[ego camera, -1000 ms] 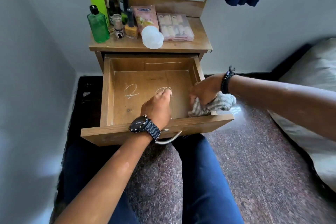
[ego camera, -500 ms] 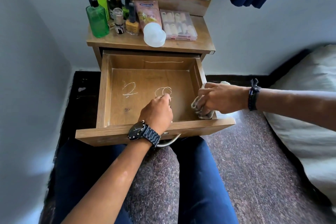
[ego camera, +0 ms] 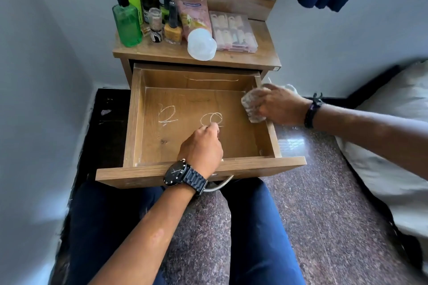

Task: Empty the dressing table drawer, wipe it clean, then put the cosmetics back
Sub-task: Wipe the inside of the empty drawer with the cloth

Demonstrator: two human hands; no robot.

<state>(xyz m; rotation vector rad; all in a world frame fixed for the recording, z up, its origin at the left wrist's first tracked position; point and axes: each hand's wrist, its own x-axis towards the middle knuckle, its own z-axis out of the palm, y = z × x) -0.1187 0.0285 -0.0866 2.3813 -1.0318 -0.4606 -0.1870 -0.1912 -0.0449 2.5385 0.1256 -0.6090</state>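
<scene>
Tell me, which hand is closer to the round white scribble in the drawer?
The left. The left hand rests inside the drawer, its knuckles right at the round scribble. The right hand holds a cloth against the drawer's right wall, farther away.

Soft daylight from upper right, floor glare [ego camera: 289,143], wide-angle edge distortion

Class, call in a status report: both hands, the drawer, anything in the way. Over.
Left hand fisted inside drawer, holding nothing visible. Right hand pressing cloth on right wall. Drawer emptied, chalk scribbles unwiped. Nothing blocking.
</scene>
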